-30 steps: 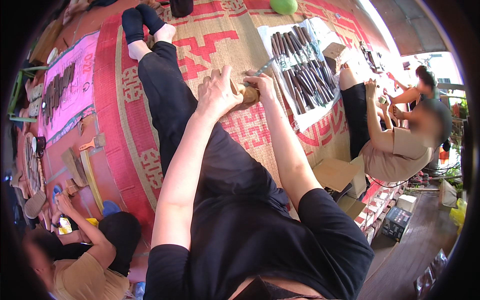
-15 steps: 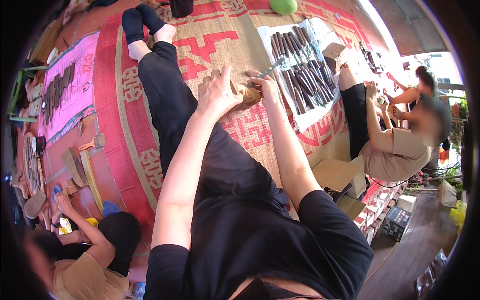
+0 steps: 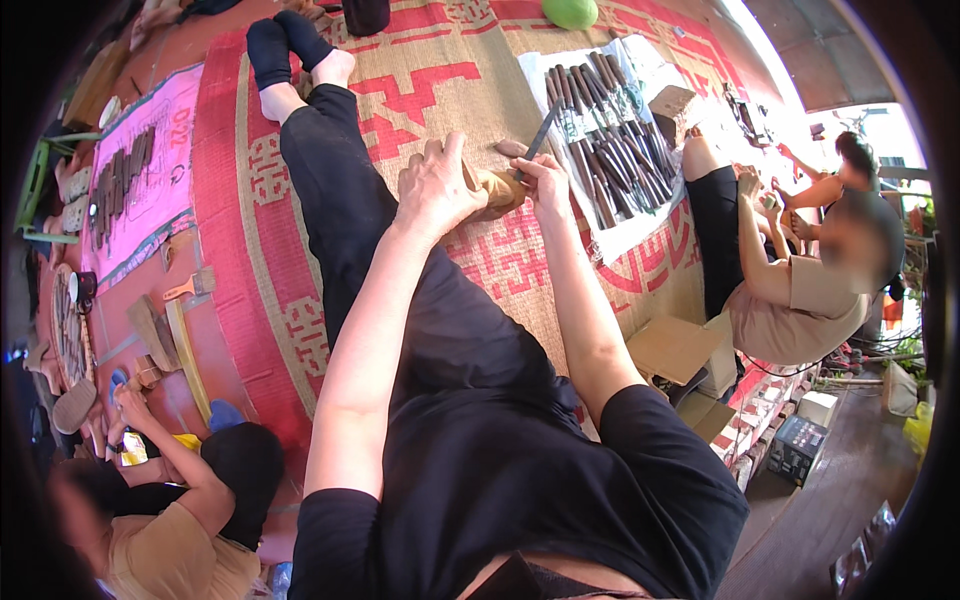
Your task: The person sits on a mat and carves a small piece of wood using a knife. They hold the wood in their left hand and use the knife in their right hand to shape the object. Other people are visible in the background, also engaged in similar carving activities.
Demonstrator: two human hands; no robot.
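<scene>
Our left hand (image 3: 437,188) grips the wooden block (image 3: 498,190) above our knee over the woven mat (image 3: 420,80); our right hand (image 3: 543,183) clasps a chisel (image 3: 540,135), its blade against the block

Red-patterned woven mat (image 3: 440,90), white cloth (image 3: 640,215) with dark tools (image 3: 600,130)
</scene>
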